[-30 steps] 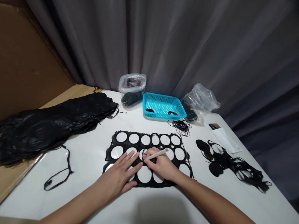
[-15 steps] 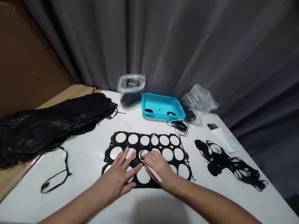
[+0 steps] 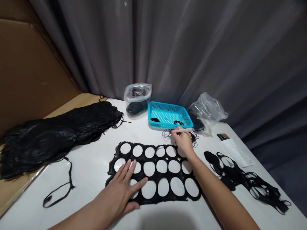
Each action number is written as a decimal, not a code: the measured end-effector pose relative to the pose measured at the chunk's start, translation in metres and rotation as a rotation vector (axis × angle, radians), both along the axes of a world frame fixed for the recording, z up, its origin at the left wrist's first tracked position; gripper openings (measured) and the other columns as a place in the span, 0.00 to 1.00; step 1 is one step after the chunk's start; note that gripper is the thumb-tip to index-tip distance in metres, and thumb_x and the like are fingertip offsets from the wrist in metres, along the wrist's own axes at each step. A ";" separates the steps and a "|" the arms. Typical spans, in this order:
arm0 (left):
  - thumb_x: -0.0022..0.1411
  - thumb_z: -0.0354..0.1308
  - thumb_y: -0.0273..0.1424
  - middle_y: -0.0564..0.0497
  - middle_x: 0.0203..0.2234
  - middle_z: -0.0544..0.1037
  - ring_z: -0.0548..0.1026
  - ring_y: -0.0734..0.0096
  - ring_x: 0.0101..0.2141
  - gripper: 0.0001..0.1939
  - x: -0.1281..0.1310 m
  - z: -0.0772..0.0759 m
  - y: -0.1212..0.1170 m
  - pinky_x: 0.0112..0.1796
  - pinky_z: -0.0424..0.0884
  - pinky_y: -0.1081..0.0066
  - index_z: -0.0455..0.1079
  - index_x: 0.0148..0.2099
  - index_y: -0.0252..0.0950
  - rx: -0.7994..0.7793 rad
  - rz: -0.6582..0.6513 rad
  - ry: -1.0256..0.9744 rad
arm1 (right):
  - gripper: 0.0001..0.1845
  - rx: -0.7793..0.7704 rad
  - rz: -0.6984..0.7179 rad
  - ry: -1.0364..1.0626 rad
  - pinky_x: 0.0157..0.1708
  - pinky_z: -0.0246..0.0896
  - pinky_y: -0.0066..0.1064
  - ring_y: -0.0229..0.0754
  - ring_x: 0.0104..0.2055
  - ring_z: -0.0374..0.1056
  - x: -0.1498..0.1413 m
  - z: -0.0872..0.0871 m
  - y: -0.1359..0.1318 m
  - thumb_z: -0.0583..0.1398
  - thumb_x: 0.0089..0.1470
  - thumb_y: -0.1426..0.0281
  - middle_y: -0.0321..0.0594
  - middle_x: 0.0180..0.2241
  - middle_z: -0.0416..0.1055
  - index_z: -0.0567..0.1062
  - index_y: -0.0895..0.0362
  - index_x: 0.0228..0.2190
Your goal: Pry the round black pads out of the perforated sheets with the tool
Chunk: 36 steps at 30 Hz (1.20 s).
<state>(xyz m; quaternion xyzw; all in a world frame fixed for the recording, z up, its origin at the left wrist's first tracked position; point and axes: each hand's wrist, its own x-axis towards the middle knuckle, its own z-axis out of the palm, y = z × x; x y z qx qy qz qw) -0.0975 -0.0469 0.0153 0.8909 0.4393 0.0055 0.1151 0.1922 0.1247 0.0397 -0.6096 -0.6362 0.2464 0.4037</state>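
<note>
Left hand (image 3: 118,190) on black perforated sheet (image 3: 155,176); right hand (image 3: 183,140) at black rings (image 3: 194,138).
From the head camera I observe the left fingers spread flat on the sheet, which lies on the white table (image 3: 96,182); the right fingers grip a white pen-like tool (image 3: 186,130) just in front of the blue basket (image 3: 163,125).

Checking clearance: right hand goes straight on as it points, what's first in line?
Likely the near wall of the blue basket, just past the right hand and the black loops beside it; hand height is unclear.
</note>
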 end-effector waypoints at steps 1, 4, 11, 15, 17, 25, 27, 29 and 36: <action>0.56 0.69 0.48 0.41 0.72 0.42 0.48 0.26 0.66 0.42 0.000 0.001 0.001 0.57 0.58 0.35 0.57 0.69 0.57 0.011 -0.003 -0.003 | 0.12 -0.066 -0.014 0.100 0.21 0.58 0.31 0.39 0.20 0.64 0.003 0.000 0.003 0.60 0.52 0.61 0.38 0.25 0.74 0.65 0.53 0.23; 0.59 0.65 0.51 0.39 0.70 0.51 0.58 0.31 0.65 0.38 0.001 0.005 0.010 0.57 0.61 0.38 0.60 0.68 0.53 0.115 -0.002 -0.054 | 0.15 -0.285 0.061 0.479 0.19 0.61 0.28 0.40 0.24 0.71 0.002 0.003 0.002 0.66 0.47 0.62 0.42 0.31 0.78 0.65 0.53 0.24; 0.71 0.55 0.43 0.42 0.67 0.61 0.58 0.49 0.66 0.27 0.002 0.002 0.054 0.63 0.57 0.50 0.62 0.67 0.41 0.249 -0.060 -0.160 | 0.14 -0.584 0.431 0.734 0.44 0.71 0.36 0.43 0.40 0.75 -0.046 0.004 -0.039 0.67 0.49 0.64 0.42 0.36 0.78 0.68 0.55 0.26; 0.69 0.59 0.42 0.42 0.69 0.56 0.51 0.42 0.68 0.30 0.000 -0.005 0.054 0.62 0.57 0.46 0.59 0.69 0.44 0.235 -0.068 -0.125 | 0.03 -0.399 0.560 0.278 0.46 0.65 0.38 0.44 0.42 0.72 -0.056 -0.004 -0.058 0.61 0.55 0.69 0.40 0.38 0.76 0.73 0.56 0.31; 0.67 0.61 0.41 0.41 0.69 0.56 0.49 0.38 0.68 0.33 0.000 -0.007 0.051 0.61 0.58 0.43 0.57 0.70 0.45 0.235 -0.068 -0.113 | 0.02 -0.302 0.571 0.151 0.45 0.64 0.37 0.44 0.42 0.70 -0.057 -0.007 -0.063 0.59 0.57 0.71 0.39 0.37 0.75 0.72 0.55 0.31; 0.68 0.60 0.40 0.43 0.70 0.52 0.48 0.37 0.68 0.34 0.001 -0.011 0.050 0.61 0.57 0.41 0.53 0.72 0.47 0.232 -0.057 -0.150 | 0.08 -0.180 0.586 0.035 0.46 0.62 0.36 0.43 0.42 0.68 -0.059 -0.007 -0.064 0.58 0.58 0.73 0.39 0.36 0.74 0.68 0.54 0.26; 0.67 0.62 0.40 0.42 0.70 0.54 0.50 0.35 0.67 0.36 0.001 -0.011 0.050 0.60 0.58 0.40 0.52 0.72 0.47 0.227 -0.059 -0.145 | 0.08 -0.176 0.579 0.035 0.46 0.61 0.36 0.44 0.42 0.68 -0.059 -0.008 -0.064 0.58 0.58 0.73 0.39 0.36 0.74 0.69 0.54 0.27; 0.66 0.63 0.40 0.41 0.69 0.55 0.51 0.34 0.67 0.37 0.002 -0.011 0.050 0.59 0.59 0.40 0.53 0.72 0.47 0.225 -0.056 -0.141 | 0.06 -0.189 0.568 0.051 0.45 0.62 0.36 0.44 0.42 0.68 -0.060 -0.009 -0.065 0.58 0.58 0.73 0.38 0.36 0.74 0.70 0.54 0.28; 0.69 0.59 0.41 0.44 0.70 0.53 0.48 0.37 0.68 0.33 0.001 -0.016 0.049 0.61 0.57 0.41 0.54 0.71 0.47 0.232 -0.047 -0.183 | 0.07 -0.176 0.562 0.046 0.47 0.61 0.37 0.44 0.43 0.68 -0.060 -0.011 -0.065 0.59 0.57 0.73 0.39 0.36 0.74 0.70 0.54 0.27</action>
